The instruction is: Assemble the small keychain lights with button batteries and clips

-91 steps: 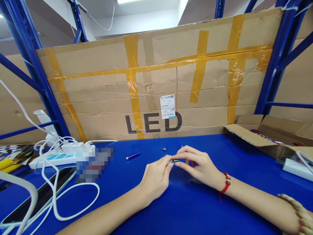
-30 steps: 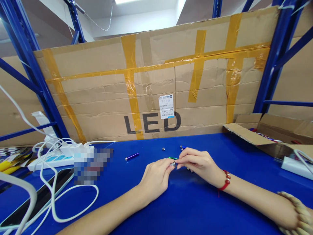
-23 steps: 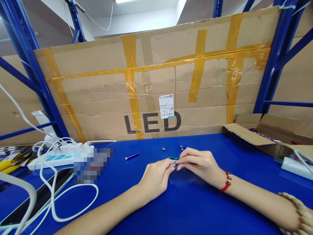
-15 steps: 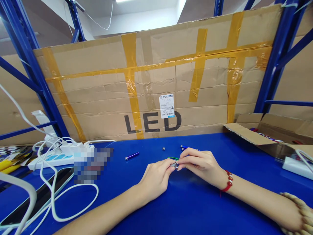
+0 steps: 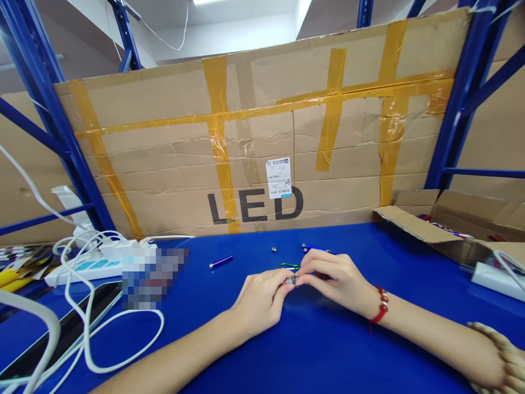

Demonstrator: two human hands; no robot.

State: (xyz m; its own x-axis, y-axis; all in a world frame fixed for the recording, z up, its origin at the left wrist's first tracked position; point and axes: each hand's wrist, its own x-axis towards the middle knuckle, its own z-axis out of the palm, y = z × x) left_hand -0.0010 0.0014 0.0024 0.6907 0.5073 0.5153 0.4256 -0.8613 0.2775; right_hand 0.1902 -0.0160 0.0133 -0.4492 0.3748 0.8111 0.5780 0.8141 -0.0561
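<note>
My left hand (image 5: 262, 300) and my right hand (image 5: 334, 276) meet over the blue table (image 5: 311, 350), fingertips pinched together on a small silver metal piece (image 5: 291, 279). A green clip-like part (image 5: 289, 266) lies just behind the fingers. A blue pen-shaped barrel (image 5: 318, 249) rests behind my right hand. A purple barrel (image 5: 220, 262) lies to the left on the table, and a tiny silver cap (image 5: 274, 249) sits farther back. My right wrist wears a red bead bracelet (image 5: 379, 314).
A taped cardboard sheet marked LED (image 5: 262, 142) stands along the back. An open cardboard box (image 5: 455, 224) sits at the right. At the left are a white power strip (image 5: 98, 262), looping white cables (image 5: 102, 339) and a dark tablet (image 5: 53, 339). Blue rack posts (image 5: 53, 115) flank the table.
Both hands stayed pinched together at the table's middle, shifting slightly. The green part, earlier between the fingertips, now lies behind them, and the blue barrel shows more behind my right hand.
</note>
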